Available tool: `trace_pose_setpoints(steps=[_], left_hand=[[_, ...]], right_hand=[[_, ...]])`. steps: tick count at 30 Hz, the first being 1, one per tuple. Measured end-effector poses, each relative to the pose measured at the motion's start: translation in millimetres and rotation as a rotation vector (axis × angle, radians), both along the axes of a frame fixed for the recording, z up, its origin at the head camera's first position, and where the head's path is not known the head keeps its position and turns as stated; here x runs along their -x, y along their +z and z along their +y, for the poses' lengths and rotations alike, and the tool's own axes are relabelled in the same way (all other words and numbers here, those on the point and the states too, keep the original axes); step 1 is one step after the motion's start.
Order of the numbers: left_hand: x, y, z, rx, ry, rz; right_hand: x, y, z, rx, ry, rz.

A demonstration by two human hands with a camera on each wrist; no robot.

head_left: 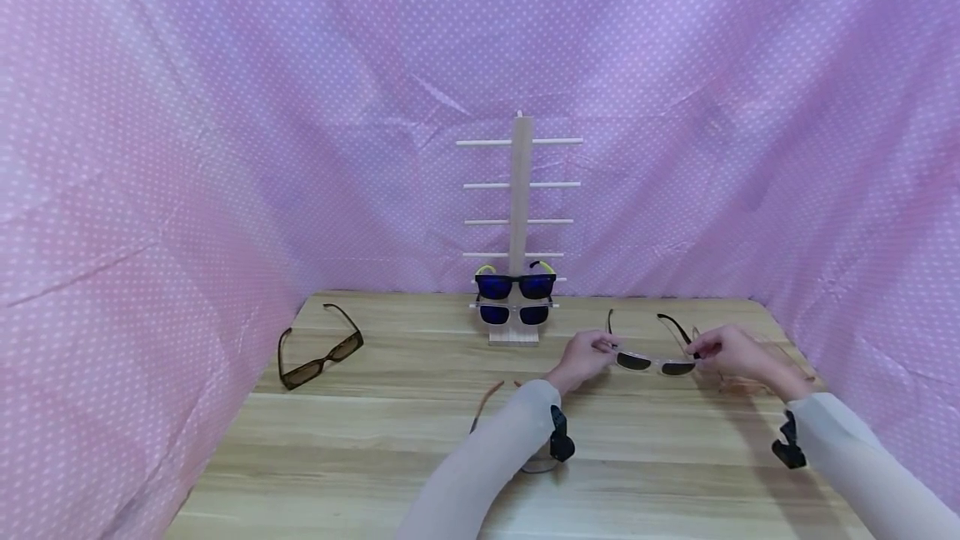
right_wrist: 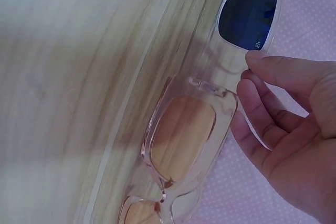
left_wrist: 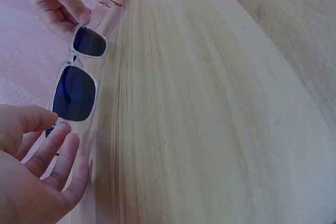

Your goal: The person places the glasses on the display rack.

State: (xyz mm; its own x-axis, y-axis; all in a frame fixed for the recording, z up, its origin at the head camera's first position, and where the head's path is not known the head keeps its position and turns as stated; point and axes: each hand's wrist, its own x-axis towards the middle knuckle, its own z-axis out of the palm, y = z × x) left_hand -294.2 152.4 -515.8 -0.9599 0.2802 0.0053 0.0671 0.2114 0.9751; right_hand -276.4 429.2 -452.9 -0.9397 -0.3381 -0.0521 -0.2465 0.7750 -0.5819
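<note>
Clear-framed sunglasses with dark lenses (head_left: pixel 633 362) are held between both hands at the right side of the table, temples pointing away from me. My left hand (head_left: pixel 585 357) pinches their left end; in the left wrist view its thumb and index finger meet at the frame's corner. At the other end, my right hand (head_left: pixel 731 351) grips the frame near the hinge with thumb and fingers. Just below the right hand in the right wrist view lie clear pinkish glasses with orange-tinted lenses (right_wrist: pixel 184 135), apart from the held pair.
A wooden display stand (head_left: pixel 521 190) with several white rods stands at the back. Its low rods bear black sunglasses with blue lenses (head_left: pixel 516 287) and a clear-framed pair (head_left: pixel 495 316). Brown sunglasses (head_left: pixel 322 365) lie at left. Another pair's temple (head_left: pixel 487 405) shows beside my left sleeve.
</note>
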Motion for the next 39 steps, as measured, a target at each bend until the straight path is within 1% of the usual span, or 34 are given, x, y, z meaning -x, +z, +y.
trace_pose_setpoints(steps=[3,8,10,15,17,19,22,24,27,29,33,36,39], left_hand=[[-0.5,1.5,-1.1,0.017,0.024,-0.001],[-1.3,2.4,-1.3,0.058,0.058,0.01],[-1.3,1.5,-0.3,0.066,0.071,0.009],[-1.3,1.2,2.4,0.062,0.095,0.009],[-1.7,3.2,2.8,0.057,0.097,0.011],[-1.9,6.2,3.3,0.055,0.103,0.011],[-3.1,11.8,3.0,0.041,0.116,-0.006],[-3.8,15.6,2.0,0.037,0.121,-0.01],[-4.9,22.1,-1.0,0.035,0.112,-0.008],[-4.9,26.5,-3.2,0.04,0.102,0.01],[-3.4,35.4,-8.8,0.035,0.073,0.05],[-2.0,42.7,-13.3,0.032,0.042,0.071],[-1.4,52.4,-18.0,0.043,0.018,0.081]], right_hand=[[-0.1,-0.2,-1.9,0.004,0.008,-0.007],[0.7,-2.4,-3.9,0.03,0.031,-0.048],[1.2,-3.1,-4.2,0.05,0.022,-0.086],[2.1,-1.8,-3.2,0.025,0.023,-0.038],[2.5,0.1,-2.4,0.008,0.027,0.007],[3.5,2.7,-1.5,-0.002,0.028,0.034],[4.5,8.2,-1.0,-0.003,0.031,0.052],[5.1,12.4,-1.0,-0.004,0.041,0.058],[5.0,18.7,-1.8,0.009,0.039,0.044],[5.9,21.8,-1.7,0.017,0.041,0.042],[6.4,28.9,-2.0,0.025,0.046,0.087],[3.9,38.3,-4.2,-0.029,0.017,0.128],[1.6,48.5,-6.8,-0.05,-0.009,0.1]])
